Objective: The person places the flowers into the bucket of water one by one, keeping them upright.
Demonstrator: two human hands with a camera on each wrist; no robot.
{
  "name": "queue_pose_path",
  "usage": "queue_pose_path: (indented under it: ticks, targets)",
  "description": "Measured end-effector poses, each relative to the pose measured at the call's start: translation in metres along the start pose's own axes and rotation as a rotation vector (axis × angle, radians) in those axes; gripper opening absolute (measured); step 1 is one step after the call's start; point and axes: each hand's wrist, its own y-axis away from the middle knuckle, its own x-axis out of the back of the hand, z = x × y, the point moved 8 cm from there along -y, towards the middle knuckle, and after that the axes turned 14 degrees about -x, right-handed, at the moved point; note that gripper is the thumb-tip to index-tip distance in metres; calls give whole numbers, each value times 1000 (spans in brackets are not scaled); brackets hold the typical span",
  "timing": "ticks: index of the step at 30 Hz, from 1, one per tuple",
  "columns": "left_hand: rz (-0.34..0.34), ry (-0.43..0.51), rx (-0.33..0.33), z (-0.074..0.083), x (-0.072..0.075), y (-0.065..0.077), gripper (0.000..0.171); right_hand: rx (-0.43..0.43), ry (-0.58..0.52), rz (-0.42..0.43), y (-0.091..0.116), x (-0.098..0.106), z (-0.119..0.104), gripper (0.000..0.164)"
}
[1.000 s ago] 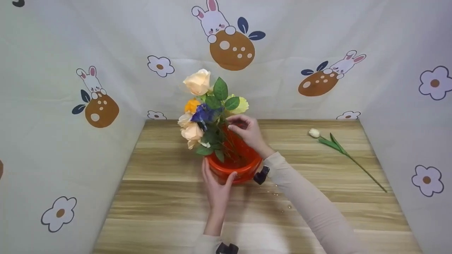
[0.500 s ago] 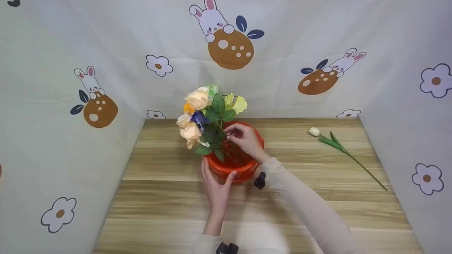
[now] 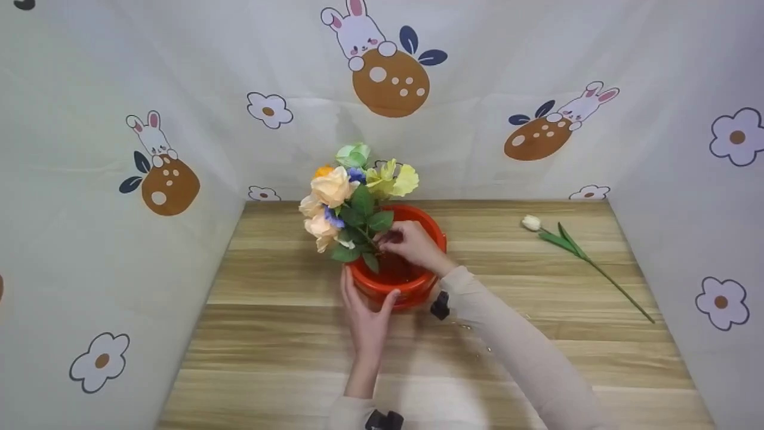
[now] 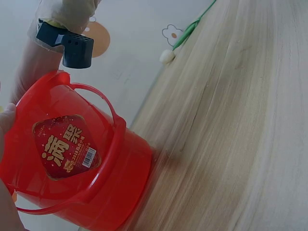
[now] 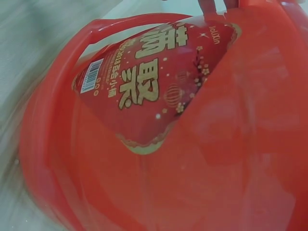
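A red plastic bucket stands on the table, holding a bunch of artificial flowers that leans over its left rim. My left hand rests against the bucket's front left, thumb and straight fingers spread along its wall. Inside the rim, my right hand pinches the leafy stem of a peach rose; its fingertips are partly hidden. Around that rose are more peach roses, a pale green bloom, yellow flowers and blue petals.
A white tulip with a long green stem lies on the table's right side. Small wet drops dot the wood in front of the bucket. Patterned cloth encloses the table at the back and sides.
My right hand has moved down into the bucket, and the peach rose has sunk with it among the other blooms. The left hand stays on the bucket.
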Motion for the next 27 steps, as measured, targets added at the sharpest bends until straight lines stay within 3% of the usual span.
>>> queue_pose_path:
  ticks: [4, 13, 19, 27]
  targets:
    - [-7, -12, 14, -1, -1, 1, 104, 5, 17, -39, 0, -3, 1, 22]
    - [-3, -6, 24, -2, 0, 0, 104, 39, -5, -40, 9, 7, -1, 18]
    - [-3, 2, 19, -2, 1, -1, 104, 61, -109, -28, 18, 25, -2, 18]
    - [-3, 3, 22, -1, 1, -1, 105, 19, -191, 22, 32, 63, 13, 23]
